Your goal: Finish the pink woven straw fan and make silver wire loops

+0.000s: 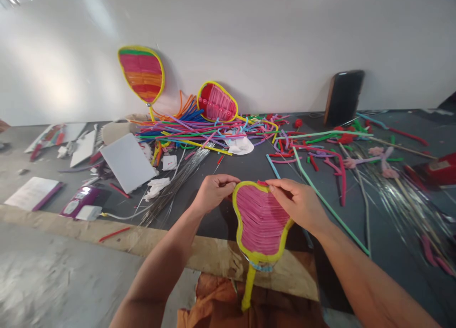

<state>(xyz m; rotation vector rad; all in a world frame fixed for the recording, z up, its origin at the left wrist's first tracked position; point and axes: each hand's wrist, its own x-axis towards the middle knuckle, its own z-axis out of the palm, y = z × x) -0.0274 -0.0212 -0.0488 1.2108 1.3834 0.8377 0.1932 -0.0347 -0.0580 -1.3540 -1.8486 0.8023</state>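
Observation:
A hand fan made of pipe cleaners, with pink rows inside a yellow rim, stands upright in front of me. Its yellow handle points down toward my lap, and light blue pipe cleaner wraps the neck. My left hand is closed, thumb and fingers pinching at the rim's upper left. At the upper right, my right hand pinches the top edge with its fingers closed. A short red pipe cleaner end shows at the right fingertips; the rest of it is hidden.
Two finished-looking fans, one striped and one red-pink, lean by the wall. A phone stands at the back right. Loose pipe cleaners, wires, a white card and a purple device lie about the table.

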